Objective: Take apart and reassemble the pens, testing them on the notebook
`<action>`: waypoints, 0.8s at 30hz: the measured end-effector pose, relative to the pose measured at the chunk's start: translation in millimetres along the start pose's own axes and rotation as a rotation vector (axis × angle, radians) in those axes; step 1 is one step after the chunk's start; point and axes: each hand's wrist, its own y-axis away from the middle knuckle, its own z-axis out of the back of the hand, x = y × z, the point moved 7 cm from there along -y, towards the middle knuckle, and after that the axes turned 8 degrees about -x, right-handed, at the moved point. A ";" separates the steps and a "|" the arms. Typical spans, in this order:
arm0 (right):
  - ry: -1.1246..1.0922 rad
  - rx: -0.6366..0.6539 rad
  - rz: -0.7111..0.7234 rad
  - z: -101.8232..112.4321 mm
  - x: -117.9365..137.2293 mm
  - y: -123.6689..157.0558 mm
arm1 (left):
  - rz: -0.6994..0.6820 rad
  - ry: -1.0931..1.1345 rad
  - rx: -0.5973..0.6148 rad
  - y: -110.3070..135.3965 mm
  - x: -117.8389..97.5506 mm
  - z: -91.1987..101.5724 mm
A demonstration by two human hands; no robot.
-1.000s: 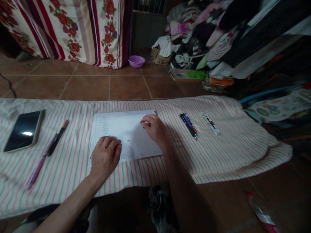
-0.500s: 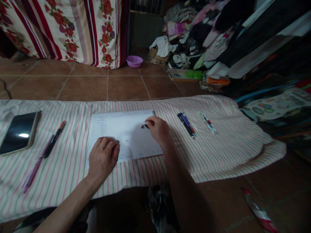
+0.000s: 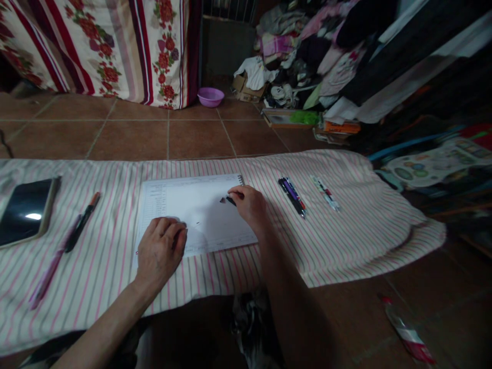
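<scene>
A white spiral notebook [image 3: 192,205] with printed tables lies on a pink-striped cloth [image 3: 346,230] spread over the tile floor. My left hand [image 3: 160,251] rests on the notebook's near left corner, fingers curled and pressed down on the page. My right hand [image 3: 249,205] is closed around a dark pen [image 3: 230,200], whose tip touches the page near the upper right. A small dark mark shows beside the tip.
A phone [image 3: 25,211] and two pens [image 3: 79,228] lie on the cloth at left. More pens [image 3: 292,196] and markers [image 3: 326,193] lie at right. A purple bowl [image 3: 210,96], a floral bedcover [image 3: 115,46] and piled clothes [image 3: 307,56] stand beyond. A bottle [image 3: 407,333] lies near right.
The view has shifted slightly to the right. My right hand moved a little right on the page, and the pen tip now shows. My left hand stays put.
</scene>
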 end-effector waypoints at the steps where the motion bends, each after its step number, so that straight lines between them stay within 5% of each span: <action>1: -0.014 0.001 -0.009 0.1 -1.3 -0.1 | 0.000 -0.002 0.000 0.1 0.1 -0.1; 11: -0.165 -0.126 0.075 16.1 26.1 6.5 | 0.004 -0.007 0.003 0.9 0.8 -1.3; 16: -0.243 0.160 0.312 -16.0 67.6 36.1 | -0.001 -0.006 0.009 1.3 0.0 -0.8; 24: -0.107 0.293 0.554 -31.2 91.7 61.9 | -0.006 -0.015 0.028 2.8 -0.1 0.6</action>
